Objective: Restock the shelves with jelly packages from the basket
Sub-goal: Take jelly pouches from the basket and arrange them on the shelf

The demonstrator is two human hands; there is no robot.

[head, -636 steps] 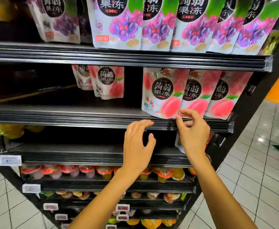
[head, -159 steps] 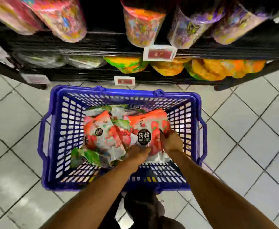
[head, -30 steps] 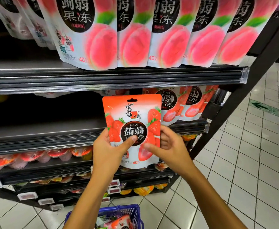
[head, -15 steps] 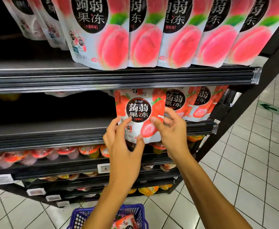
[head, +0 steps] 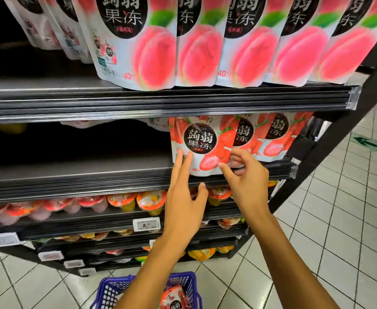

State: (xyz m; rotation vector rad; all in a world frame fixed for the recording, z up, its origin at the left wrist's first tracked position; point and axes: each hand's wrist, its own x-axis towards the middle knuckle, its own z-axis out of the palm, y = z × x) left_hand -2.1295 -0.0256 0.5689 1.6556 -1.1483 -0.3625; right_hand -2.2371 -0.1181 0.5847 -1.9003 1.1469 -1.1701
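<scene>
A red-and-white strawberry jelly pouch [head: 199, 139] stands upright on the middle shelf [head: 76, 175], left of two like pouches [head: 272, 134]. My left hand [head: 184, 197] is open, its straight fingertips touching the pouch's lower left corner. My right hand [head: 244, 175] is at the pouch's lower right, forefinger and thumb near its bottom edge, the other fingers loosely curled; no firm grip shows. The blue basket [head: 116, 291] stands on the floor below, with another strawberry pouch [head: 174, 298] inside.
Peach jelly pouches [head: 205, 45] line the shelf above. Rows of jelly cups [head: 120, 200] fill the lower shelves, with a price tag [head: 146, 224] on the rail. The middle shelf's left half is dark and bare. White tiled floor [head: 339, 219] lies to the right.
The strawberry pouch went from held in front of the shelf to standing on the middle shelf. Both hands have loosened from gripping it to fingertips at its lower corners.
</scene>
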